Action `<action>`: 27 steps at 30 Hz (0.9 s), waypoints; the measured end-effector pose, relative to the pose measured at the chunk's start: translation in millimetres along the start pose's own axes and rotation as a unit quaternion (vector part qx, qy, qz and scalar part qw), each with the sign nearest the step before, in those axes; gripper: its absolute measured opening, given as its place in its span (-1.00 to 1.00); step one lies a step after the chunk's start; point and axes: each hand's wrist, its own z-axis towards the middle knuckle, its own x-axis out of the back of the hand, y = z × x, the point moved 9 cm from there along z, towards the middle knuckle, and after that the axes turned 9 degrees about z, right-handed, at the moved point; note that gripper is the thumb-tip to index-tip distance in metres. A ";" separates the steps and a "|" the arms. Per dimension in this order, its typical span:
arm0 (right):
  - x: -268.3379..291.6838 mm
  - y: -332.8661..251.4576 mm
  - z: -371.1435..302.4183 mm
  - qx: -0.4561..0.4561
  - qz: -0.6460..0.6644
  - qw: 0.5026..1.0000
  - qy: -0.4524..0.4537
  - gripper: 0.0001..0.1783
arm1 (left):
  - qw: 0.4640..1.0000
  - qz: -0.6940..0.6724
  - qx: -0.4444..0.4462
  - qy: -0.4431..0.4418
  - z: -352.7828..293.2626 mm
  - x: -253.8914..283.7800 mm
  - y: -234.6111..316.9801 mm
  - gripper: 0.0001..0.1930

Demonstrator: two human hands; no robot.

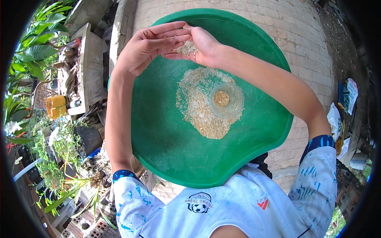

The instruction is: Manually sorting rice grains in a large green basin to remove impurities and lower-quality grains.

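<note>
My right hand is cupped palm up over the far part of a green plastic tray, with a small heap of pale rice-like grain in it. Stretched out flat, the fingers of my left hand reach across to the right hand's fingers, beside the grain. A larger patch of mixed white grain and tan husks lies loose in the middle of the tray. On its right side stands a small clear plastic cup with golden unhusked grain at its bottom.
Under the tray is a light brick pavement. To the left are a concrete planter, a yellow container, dark pots and leafy plants. Plastic bags lie along the right edge.
</note>
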 end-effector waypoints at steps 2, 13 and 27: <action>-4.4 0.3 -0.9 -0.006 -0.003 1.000 -0.011 -0.44 | 1.000 -0.015 0.015 -0.011 0.3 1.0 -1.7 -0.51; 3.3 1.6 -2.4 0.007 0.014 0.998 0.059 -0.49 | 1.000 0.004 0.019 0.015 -0.3 2.3 -4.4 -0.57; 4.6 2.3 -2.4 -0.012 -0.008 0.998 0.063 -0.48 | 0.998 0.024 0.004 0.050 -0.9 9.5 -2.0 -0.58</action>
